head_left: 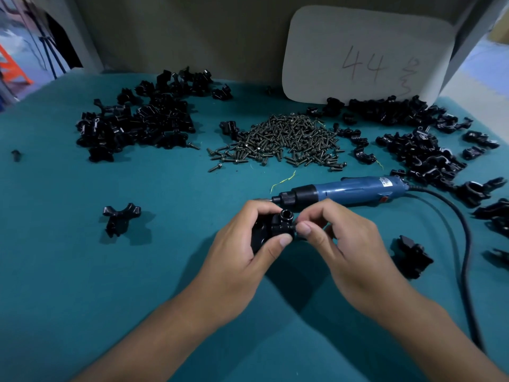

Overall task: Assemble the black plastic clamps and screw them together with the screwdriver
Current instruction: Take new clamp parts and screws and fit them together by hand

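Two hands meet over the teal worktop (82, 271): the left hand (242, 252) grips a black plastic clamp (271, 230), and the right hand (341, 244) pinches its right end. Just behind lies the blue electric screwdriver (344, 190). Farther back sits a screw pile (283, 142) between heaps of clamp parts (137, 122).

On the desk (68, 271), the screw heap (283, 142) lies at the centre back, between a clamp-part pile (137, 122) on the left and another pile (418, 144) on the right. The screwdriver (344, 190) lies before the screws, just behind both hands (292, 241).
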Available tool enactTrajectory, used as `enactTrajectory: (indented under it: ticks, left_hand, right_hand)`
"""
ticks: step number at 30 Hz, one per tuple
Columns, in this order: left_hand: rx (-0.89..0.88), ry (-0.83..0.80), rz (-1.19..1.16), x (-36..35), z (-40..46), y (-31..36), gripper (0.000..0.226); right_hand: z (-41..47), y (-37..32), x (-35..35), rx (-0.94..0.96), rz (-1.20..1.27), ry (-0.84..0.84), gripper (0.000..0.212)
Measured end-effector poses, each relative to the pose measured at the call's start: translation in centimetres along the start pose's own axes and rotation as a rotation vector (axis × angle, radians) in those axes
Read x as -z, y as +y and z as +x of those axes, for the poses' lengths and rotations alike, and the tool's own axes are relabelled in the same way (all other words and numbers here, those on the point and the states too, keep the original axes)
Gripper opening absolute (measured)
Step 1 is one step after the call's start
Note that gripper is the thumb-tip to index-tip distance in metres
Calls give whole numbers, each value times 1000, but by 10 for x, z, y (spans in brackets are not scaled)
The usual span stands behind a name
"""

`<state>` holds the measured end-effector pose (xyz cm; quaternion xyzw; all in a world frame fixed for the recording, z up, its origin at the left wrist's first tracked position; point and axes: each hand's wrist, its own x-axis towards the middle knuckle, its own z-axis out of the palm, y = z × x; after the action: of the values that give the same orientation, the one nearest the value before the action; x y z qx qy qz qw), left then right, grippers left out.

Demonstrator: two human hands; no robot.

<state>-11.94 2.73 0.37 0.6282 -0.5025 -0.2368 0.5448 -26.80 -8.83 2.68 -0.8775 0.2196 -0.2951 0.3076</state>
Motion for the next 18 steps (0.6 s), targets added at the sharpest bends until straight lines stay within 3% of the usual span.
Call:
enactTrajectory:
  ticks: [4, 12, 18]
  left_hand:
    - [-9, -5, 3, -2, -1, 0, 28]
    - [5, 11, -29, -3, 1, -4, 28]
    - [39, -23, -151, -6, 1, -3, 29]
  right_hand:
    - [0, 1, -1, 18, -70, 26, 33]
    - [2, 5, 4, 93, -41, -36, 6]
    - [3, 15, 13, 286, -230, -4, 15]
